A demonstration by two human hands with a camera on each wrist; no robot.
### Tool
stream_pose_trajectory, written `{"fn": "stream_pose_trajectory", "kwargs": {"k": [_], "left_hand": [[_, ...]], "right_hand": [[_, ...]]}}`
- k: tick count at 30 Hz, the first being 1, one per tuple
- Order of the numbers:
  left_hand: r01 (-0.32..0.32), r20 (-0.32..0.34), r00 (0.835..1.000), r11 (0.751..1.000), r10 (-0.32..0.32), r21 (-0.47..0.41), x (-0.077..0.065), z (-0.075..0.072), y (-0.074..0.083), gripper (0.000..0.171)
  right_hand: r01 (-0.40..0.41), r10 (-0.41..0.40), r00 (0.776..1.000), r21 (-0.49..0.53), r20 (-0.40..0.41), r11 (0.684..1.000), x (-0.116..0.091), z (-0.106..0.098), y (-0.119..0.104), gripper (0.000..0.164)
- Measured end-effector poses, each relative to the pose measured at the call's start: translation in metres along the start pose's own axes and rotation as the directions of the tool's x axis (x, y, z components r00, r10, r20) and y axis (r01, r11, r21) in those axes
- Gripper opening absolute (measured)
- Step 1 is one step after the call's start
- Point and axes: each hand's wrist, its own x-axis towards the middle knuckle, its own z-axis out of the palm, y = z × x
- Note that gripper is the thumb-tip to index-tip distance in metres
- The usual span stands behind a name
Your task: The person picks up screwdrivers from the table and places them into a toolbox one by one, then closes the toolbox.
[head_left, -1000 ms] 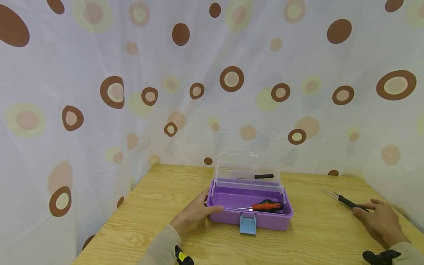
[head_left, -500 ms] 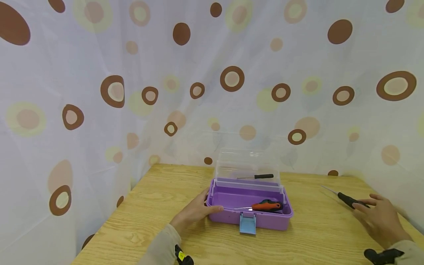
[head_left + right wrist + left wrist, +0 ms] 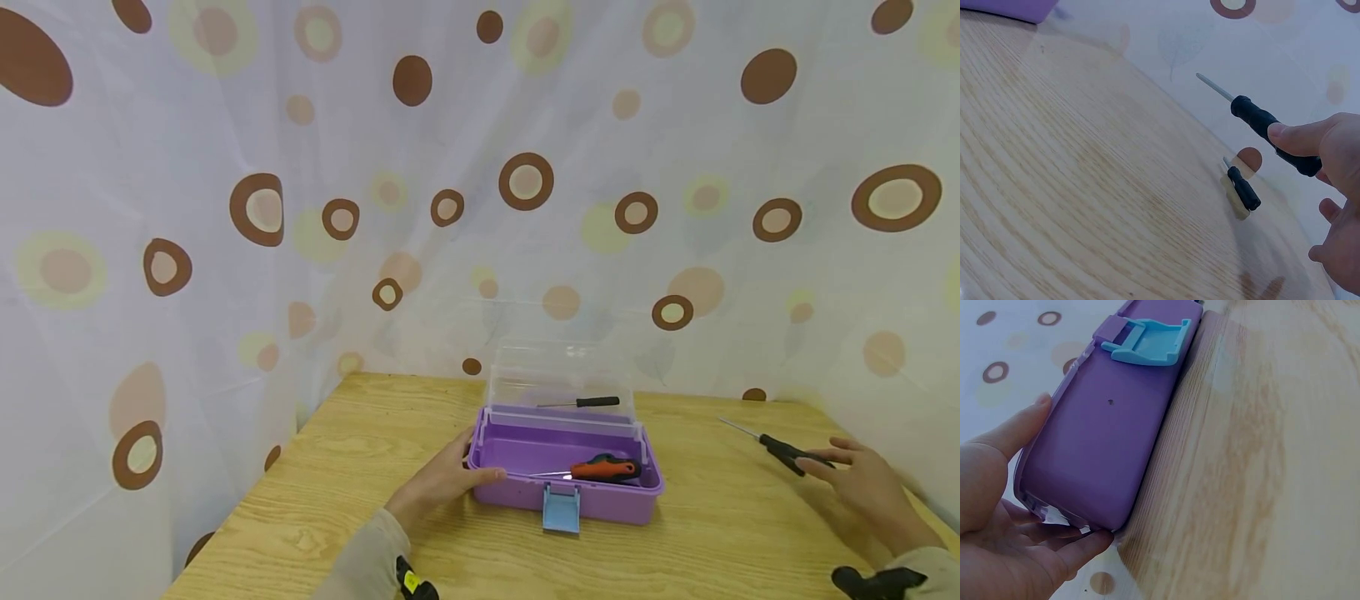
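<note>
A purple toolbox [image 3: 517,492] with a raised clear lid [image 3: 558,367] stands mid-table in the head view. My left hand [image 3: 442,475] holds its left end, thumb on the front rim and fingers at the end wall, as the left wrist view shows. Inside lies an orange-and-black screwdriver [image 3: 603,468]; a thin black-handled screwdriver [image 3: 597,402] shows in the lid. At the right, my right hand [image 3: 870,492] pinches a black-handled screwdriver [image 3: 1254,115] above the table, its shaft pointing away to the left. Beneath it, a smaller black screwdriver [image 3: 1246,192] lies on the wood.
The light wooden table [image 3: 360,433] meets a white curtain [image 3: 450,125] with brown and pale circles at its back and left. On the box's front hangs an unfastened light-blue latch [image 3: 1154,342].
My right hand has raised the black screwdriver off the table, and the smaller one has been left below. My left hand and the toolbox have stayed put.
</note>
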Motion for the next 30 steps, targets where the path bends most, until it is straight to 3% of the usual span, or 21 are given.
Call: {"fn": "stream_pose_trajectory", "kwargs": {"k": [7, 22, 30], "left_hand": [[-0.004, 0.005, 1.000, 1.000, 0.004, -0.019, 0.001, 0.001, 0.000, 0.096], [-0.013, 0.001, 1.000, 1.000, 0.013, 0.008, 0.000, -0.001, 0.000, 0.098], [-0.021, 0.012, 1.000, 1.000, 0.021, 0.000, 0.001, -0.002, -0.001, 0.101]], "right_hand": [[0.054, -0.054, 0.998, -0.023, 0.018, 0.998, -0.001, -0.004, -0.013, 0.073], [0.085, -0.092, 0.993, 0.087, 0.073, 0.993, 0.002, -0.005, -0.046, 0.075], [0.108, -0.116, 0.992, 0.133, 0.054, 0.985, 0.003, 0.001, -0.054, 0.070]]}}
